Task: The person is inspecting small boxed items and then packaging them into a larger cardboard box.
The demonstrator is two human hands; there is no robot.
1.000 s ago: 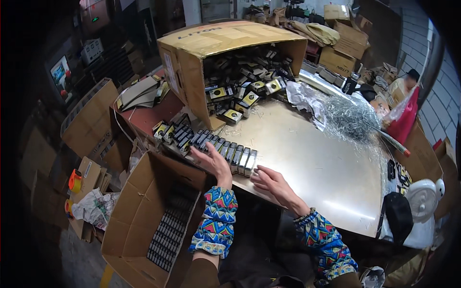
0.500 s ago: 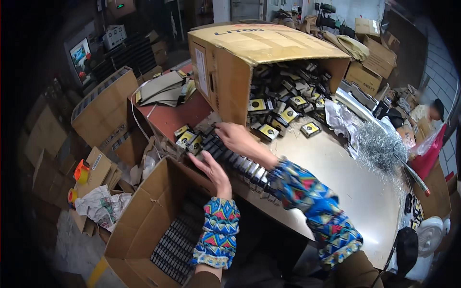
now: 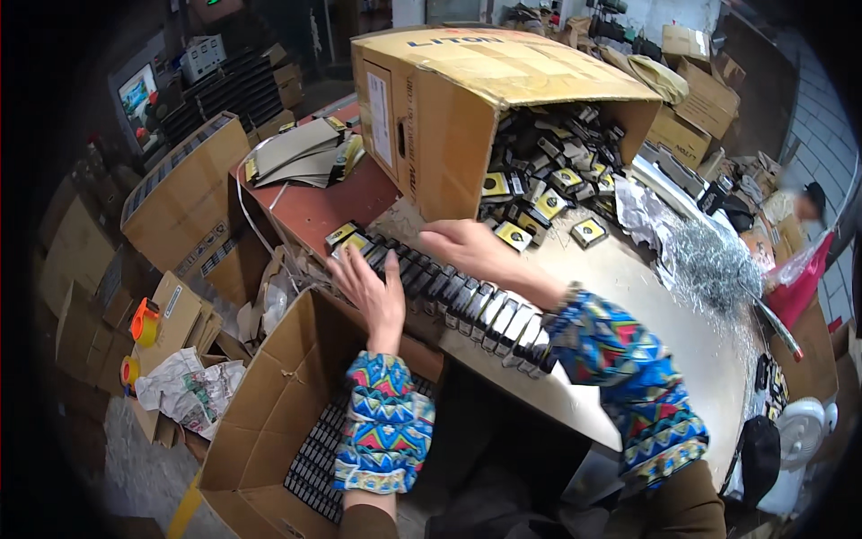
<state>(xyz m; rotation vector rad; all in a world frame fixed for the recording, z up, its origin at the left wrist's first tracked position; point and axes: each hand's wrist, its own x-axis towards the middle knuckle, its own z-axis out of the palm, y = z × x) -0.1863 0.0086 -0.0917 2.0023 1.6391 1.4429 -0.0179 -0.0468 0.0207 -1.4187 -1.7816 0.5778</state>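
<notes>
A long slanting row of small black-and-white packs (image 3: 489,316) stands close together along the table's near edge. At its left end are small yellow-and-black boxes (image 3: 346,237), partly covered by my left hand (image 3: 370,289). That hand has its fingers stretched and apart, touching the boxes there. My right hand (image 3: 480,254) lies along the far side of the row, fingers bent and pressed together; whatever may be in them is hidden. Both forearms wear colourful patterned sleeves. Behind the right hand, a large cardboard box (image 3: 440,135) on its side spills many similar small boxes (image 3: 549,199).
Below the table's edge stands an open carton (image 3: 260,404) with rows of dark packs inside. Flat grey card pieces (image 3: 301,151) lie on the red surface at the left. Tangled silvery wire (image 3: 714,274) and crumpled paper (image 3: 639,216) lie at the right, near a white fan (image 3: 799,449).
My left hand has moved up and left onto the yellow-and-black boxes, its fingers spreading. My right hand has shifted right, its fingers now bent in more. The view has turned slightly.
</notes>
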